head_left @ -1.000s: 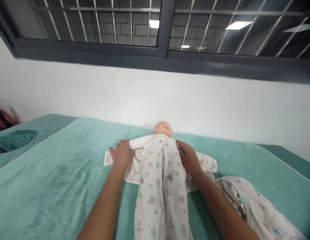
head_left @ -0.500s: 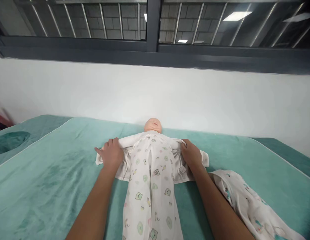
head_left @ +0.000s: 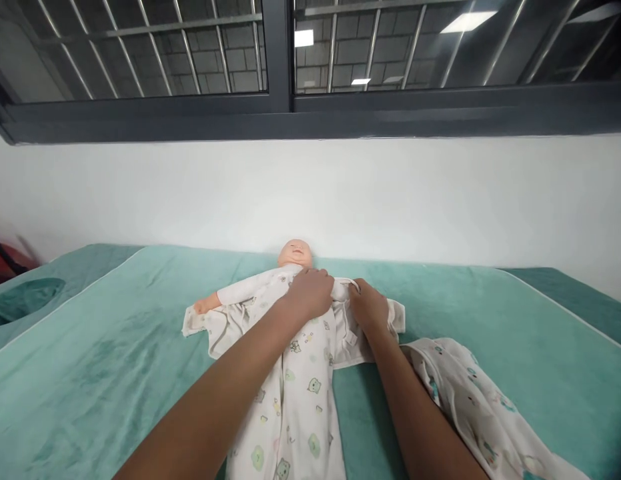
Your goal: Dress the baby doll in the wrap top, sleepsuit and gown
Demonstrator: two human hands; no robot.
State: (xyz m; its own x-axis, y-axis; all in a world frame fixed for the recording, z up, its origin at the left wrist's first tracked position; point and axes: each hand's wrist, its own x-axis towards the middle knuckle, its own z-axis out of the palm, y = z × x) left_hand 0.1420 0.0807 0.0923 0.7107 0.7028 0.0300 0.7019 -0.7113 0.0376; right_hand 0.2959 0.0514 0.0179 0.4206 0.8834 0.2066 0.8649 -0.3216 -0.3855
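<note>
A baby doll (head_left: 295, 253) lies on its back with its head toward the wall. It wears a white printed romper (head_left: 310, 373), and a white shirt (head_left: 223, 333) is spread open beneath it. My left hand (head_left: 313, 293) crosses over the doll's chest, fingers curled on the romper near the shoulder; its fingertips are partly hidden. At the doll's arm on the right of the view, my right hand (head_left: 369, 307) is closed round the end of the romper's sleeve. The doll's other arm lies stretched out, its small hand (head_left: 207, 304) showing past the cuff.
A second printed white baby garment (head_left: 485, 400) lies bunched by my right forearm. Green plush fabric (head_left: 115, 353) covers the surface. Behind it stand a white wall (head_left: 390, 200) and a dark window frame (head_left: 190, 123). Something red (head_left: 7, 263) is at the far left.
My left hand has let go of the sleeve on the left and moved right, across the chest, uncovering the doll's hand. My right hand stays at the other sleeve. The view has shifted slightly.
</note>
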